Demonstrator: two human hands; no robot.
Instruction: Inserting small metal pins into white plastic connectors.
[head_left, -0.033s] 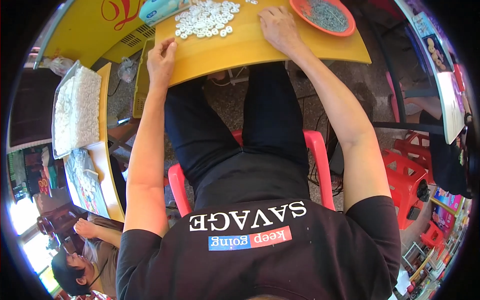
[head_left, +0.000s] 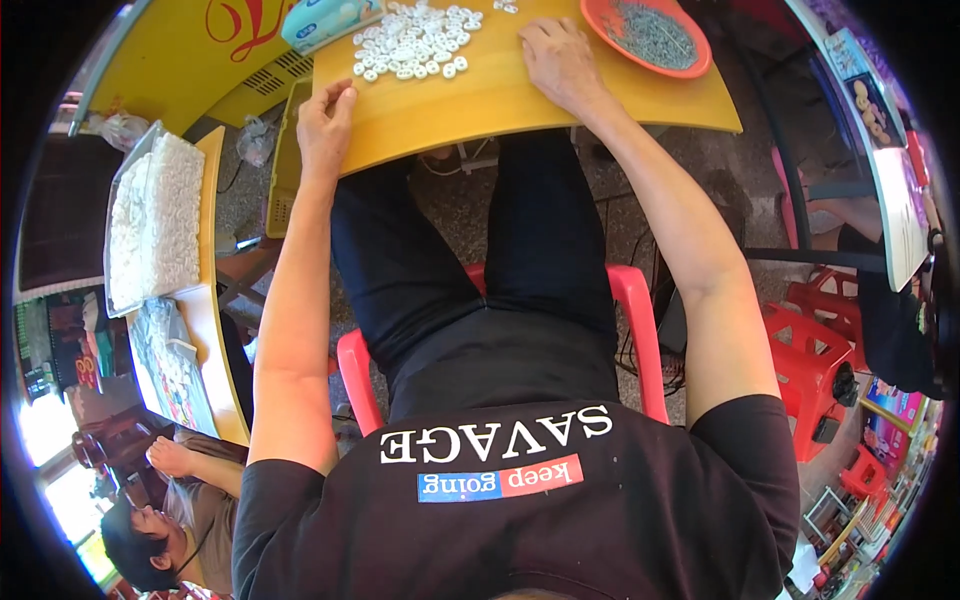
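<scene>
On the yellow table (head_left: 450, 115), my left hand (head_left: 325, 130) rests at the left edge. Its fingers are curled in with the thumb against them, and whatever they hold, if anything, is hidden. Beyond it lies a loose pile of small white plastic pieces (head_left: 412, 40) with paired holes. My right hand (head_left: 562, 62) lies palm down on the tabletop, fingers stretched out, with no object visible under it. Close to its right is a red-orange dish (head_left: 692, 68) of small grey metal pieces, like nails or screws (head_left: 652, 32). A few white pieces lie past the right fingertips.
A blue-and-white soft pack (head_left: 325, 22) borders the pile. At left, a clear bin (head_left: 150, 220) full of white pieces stands on another table. Another person (head_left: 150, 540) sits at lower left. Red stools (head_left: 805, 370) stand at right. A red chair (head_left: 640, 320) is under me.
</scene>
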